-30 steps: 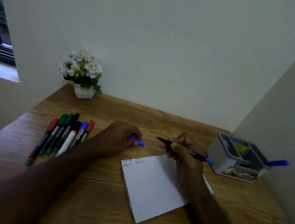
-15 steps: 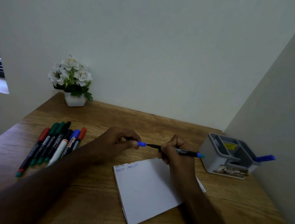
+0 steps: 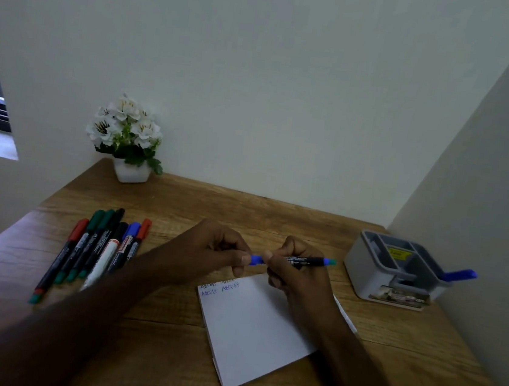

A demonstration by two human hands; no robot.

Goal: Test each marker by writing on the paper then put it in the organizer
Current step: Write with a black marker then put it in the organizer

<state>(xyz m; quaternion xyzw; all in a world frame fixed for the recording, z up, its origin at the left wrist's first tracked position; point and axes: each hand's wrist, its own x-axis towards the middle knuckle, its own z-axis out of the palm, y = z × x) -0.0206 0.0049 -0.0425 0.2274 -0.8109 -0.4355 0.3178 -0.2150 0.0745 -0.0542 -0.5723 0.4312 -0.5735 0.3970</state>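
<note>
Above the paper (image 3: 255, 329), the left hand (image 3: 208, 251) pinches the blue cap (image 3: 256, 259) and the right hand (image 3: 296, 270) grips the marker (image 3: 305, 260), probably to close it for the organizer (image 3: 396, 272) at right.

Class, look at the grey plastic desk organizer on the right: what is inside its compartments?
The grey plastic desk organizer holds one blue-capped marker, leaning out right, and a yellow label. The compartment floors are hidden by the walls.

Black marker (image 3: 302, 260) with blue cap (image 3: 256, 259) and lighter blue end plug; white paper (image 3: 258, 329) lined with faint blue lettering. Red, green, black and blue caps along the row of markers (image 3: 94, 250), one barrel white. Grey organizer (image 3: 393, 269) with yellow label, blue marker inside (image 3: 459, 275); brown wood-grain table (image 3: 167, 335); white flowers (image 3: 126, 127), green leaves, white pot.
</note>
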